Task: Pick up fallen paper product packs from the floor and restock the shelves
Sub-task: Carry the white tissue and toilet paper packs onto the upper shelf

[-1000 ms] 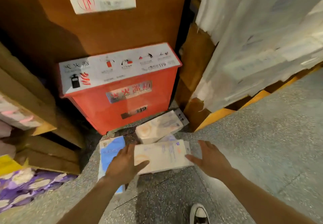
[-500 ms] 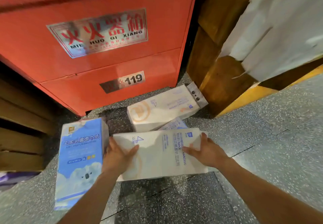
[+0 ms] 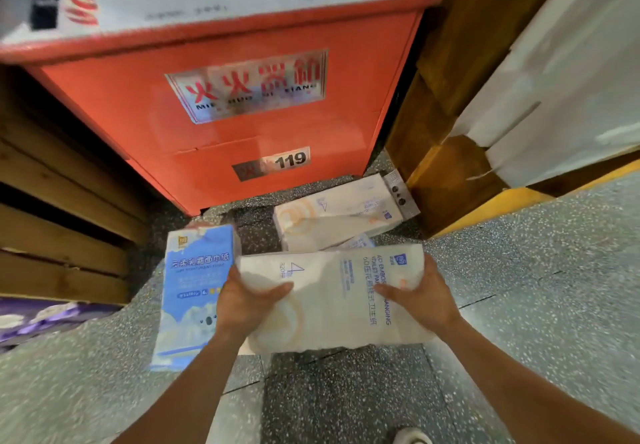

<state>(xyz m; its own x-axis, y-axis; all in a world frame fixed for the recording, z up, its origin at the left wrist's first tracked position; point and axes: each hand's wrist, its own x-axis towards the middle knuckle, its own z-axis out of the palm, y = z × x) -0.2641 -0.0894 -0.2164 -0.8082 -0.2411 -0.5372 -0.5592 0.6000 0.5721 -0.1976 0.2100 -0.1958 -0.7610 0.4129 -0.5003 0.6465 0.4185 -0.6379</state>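
Observation:
A white toilet paper pack point(image 3: 332, 301) with blue print and an orange ring is held low over the speckled floor. My left hand point(image 3: 247, 305) grips its left end, thumb across the top. Its right end is gripped by my right hand point(image 3: 420, 299). A blue facial tissue pack point(image 3: 194, 291) lies on the floor just left of my left hand. Behind the held pack, a second white pack point(image 3: 337, 215) lies against the red cabinet's foot, and a corner of a third pack point(image 3: 358, 242) peeks out between them.
A red fire extinguisher cabinet point(image 3: 221, 107) stands straight ahead. Wooden shelf slats point(image 3: 62, 221) are on the left with purple packs point(image 3: 41, 315) under them. A wooden shelf post point(image 3: 446, 152) and white stacked packs point(image 3: 561, 90) are on the right. A shoe point(image 3: 412, 436) shows at the bottom.
Both hands closed round the ends of the white pack and raised it a little off the floor. The camera pulled back slightly, so more of the red cabinet shows.

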